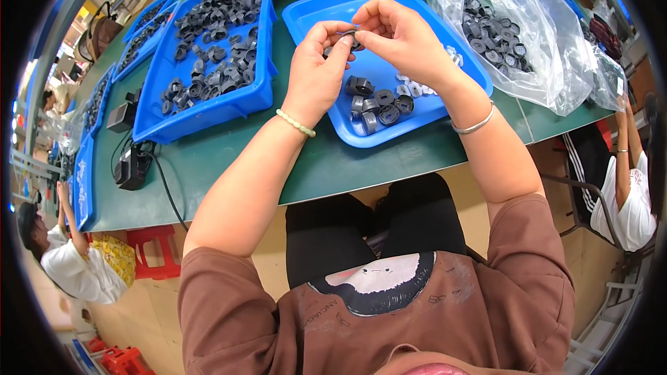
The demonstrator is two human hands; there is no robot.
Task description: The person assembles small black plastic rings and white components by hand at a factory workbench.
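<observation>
Above the far part of a shallow blue tray (368, 140), my two hands meet at a small dark plastic part (356, 43). My left hand (321, 62) pinches it between thumb and fingers. My right hand (403, 42) presses on the same part from the other side, thumb and fingers closed. Much of the part is hidden by my fingers. Below my hands in the tray lie several dark grey round plastic caps (381, 107), and beside them a group of small white plastic pieces (414, 88), partly behind my right wrist.
Left is a deeper blue bin (201, 112) heaped with dark caps. A clear plastic bag (556, 83) of similar caps lies to the right. A black adapter (132, 167) with a cable sits on the green table (333, 179). Other people (83, 264) sit at both sides.
</observation>
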